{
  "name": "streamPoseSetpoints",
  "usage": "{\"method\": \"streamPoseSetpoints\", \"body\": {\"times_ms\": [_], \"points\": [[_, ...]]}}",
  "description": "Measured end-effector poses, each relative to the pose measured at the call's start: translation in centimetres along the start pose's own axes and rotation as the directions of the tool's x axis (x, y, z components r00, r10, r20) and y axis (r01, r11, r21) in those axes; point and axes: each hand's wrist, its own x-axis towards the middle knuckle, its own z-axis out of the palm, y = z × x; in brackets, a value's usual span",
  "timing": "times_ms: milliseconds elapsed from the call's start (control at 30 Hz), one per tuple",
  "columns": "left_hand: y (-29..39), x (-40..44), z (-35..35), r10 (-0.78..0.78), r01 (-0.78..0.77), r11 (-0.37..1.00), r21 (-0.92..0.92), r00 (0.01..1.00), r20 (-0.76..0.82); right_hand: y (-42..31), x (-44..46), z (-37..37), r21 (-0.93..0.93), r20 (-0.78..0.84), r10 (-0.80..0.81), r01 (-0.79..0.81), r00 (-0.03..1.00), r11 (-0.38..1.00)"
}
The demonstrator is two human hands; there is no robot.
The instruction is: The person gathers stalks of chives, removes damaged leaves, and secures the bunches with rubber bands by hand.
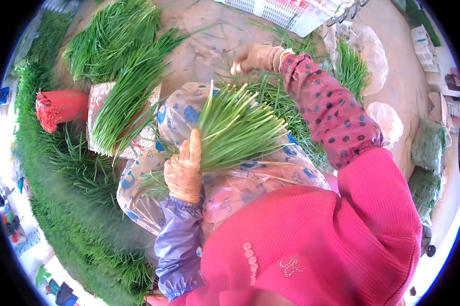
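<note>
At the bottom of the frame, nearest, a bright pink ribbed sweater with small shiny decorations. Lower center left, a shiny purple sleeve. Across the lap, clear plastic sheeting printed with blue shapes.

Left of center, the left hand in a tan glove, closed on a bundle of long green leaves, two fingers straightened toward the top of the frame. Bundle in the middle of the frame, over the plastic-covered lap, pale stem ends fanned toward upper right.

Upper right of center, a dark red sleeve with black dots, reaching to the right hand, also gloved, low over the floor. Fingers bent and blurred; cannot tell whether pinching anything. Just below, loose green leaves scattered.

At center left, a second bunch laid over a patterned block, beside a red roll with ragged strands at one end. Down the left side, a long bank of greens.

Farther off, at upper left, a large green pile; at top center, a white slatted crate; at upper right, more upright greens beside crumpled clear plastic.
</note>
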Motion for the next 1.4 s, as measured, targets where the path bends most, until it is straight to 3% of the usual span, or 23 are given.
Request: {"method": "streamPoseSetpoints", "body": {"times_ms": [33,100,167,233,367,433,500,567,633,700,800,867,900,967,1000,1067,1100,1167,1200,1267,1400], "points": [[0.1,0.1,-0.1,0.004,-0.004,1.0,0.018,1.0,0.01,0.1,-0.2,-0.4,0.0,-0.005,0.005,-0.005,1.0,1.0],[0.0,0.2,-0.2,0.017,-0.017,1.0,0.02,1.0,0.01,-0.2,-0.5,-1.0,-0.132,-0.173,0.024,-0.047,0.985,0.99],[0.1,0.3,-0.4,0.03,-0.03,0.999,0.02,0.999,0.014,-4.5,-2.2,-0.2,-0.097,-0.113,0.004,-0.015,0.994,0.995],[0.3,0.5,-0.5,0.024,-0.023,0.999,0.049,0.999,-0.027,-7.3,-3.0,0.8,-0.186,0.118,-0.109,0.13,0.987,0.974],[0.2,0.4,-0.7,0.043,-0.041,0.992,0.121,0.999,-0.006,-8.5,-1.6,3.7,-0.255,0.129,-0.03,0.063,0.991,0.965],[0.3,0.3,-0.7,-0.047,0.044,0.993,0.112,0.999,0.027,-7.8,-0.6,4.0,-0.001,0.048,-0.095,0.095,0.994,0.995],[0.4,0.2,-0.7,-0.047,0.045,0.993,0.107,0.999,0.014,-7.0,-0.6,4.9,0.017,-0.009,-0.134,0.135,0.991,0.991],[0.5,0.3,-0.9,-0.037,0.037,0.994,0.104,0.999,0.0,-6.3,-0.6,5.0,-0.015,-0.039,-0.014,0.013,0.999,1.0],[0.7,0.4,-0.8,-0.037,0.036,0.991,0.125,0.999,0.003,-6.6,-1.7,4.7,0.006,-0.055,0.005,-0.005,0.998,1.0],[0.8,0.4,-0.8,-0.038,0.036,0.988,0.151,0.999,0.016,-6.0,-1.5,4.7,-0.432,-0.281,-0.081,-0.051,0.956,0.9],[1.0,0.2,-0.9,-0.062,0.056,0.977,0.207,0.998,0.02,-3.0,-2.8,2.0,-0.459,-0.357,0.022,-0.197,0.934,0.866],[1.2,0.1,-0.7,-0.078,0.065,0.938,0.341,0.997,0.025,-0.3,-3.9,0.0,-0.648,-0.437,-0.097,-0.238,0.894,0.723],[1.3,0.1,-0.8,-0.088,0.075,0.937,0.34,0.996,0.024,-0.7,-4.5,-0.1,-0.655,-0.43,-0.103,-0.231,0.897,0.72],[1.5,0.2,-1.1,-0.091,0.073,0.934,0.35,0.995,0.035,-3.2,-7.2,0.4,-0.568,-0.536,-0.28,-0.095,0.796,0.818],[1.6,0.2,-1.0,-0.093,0.074,0.935,0.347,0.995,0.038,-4.9,-8.5,0.9,-0.569,-0.533,-0.278,-0.095,0.799,0.817],[1.5,0.3,-1.0,-0.089,0.073,0.931,0.358,0.996,0.027,-8.5,-10.8,2.5,-0.324,-0.224,-0.301,0.221,0.927,0.92],[1.5,0.4,-1.0,-0.087,0.072,0.93,0.36,0.996,0.027,-9.6,-11.3,3.9,-0.322,-0.225,-0.301,0.221,0.927,0.921],[1.6,0.5,-1.1,-0.097,0.076,0.933,0.351,0.994,0.043,-11.2,-11.7,6.0,-0.494,-0.09,-0.243,0.168,0.966,0.853],[1.5,0.5,-1.2,-0.099,0.076,0.931,0.356,0.994,0.047,-10.6,-11.4,6.5,-0.49,-0.088,-0.246,0.173,0.965,0.854],[1.4,0.6,-1.3,-0.098,0.077,0.952,0.295,0.993,0.058,-9.1,-10.3,7.7,-0.459,-0.081,-0.406,0.328,0.91,0.826],[1.4,0.9,-2.1,-0.1,0.088,0.98,0.179,0.993,0.059,-8.9,-10.0,7.4,-0.312,-0.095,-0.346,0.302,0.933,0.901]]}}
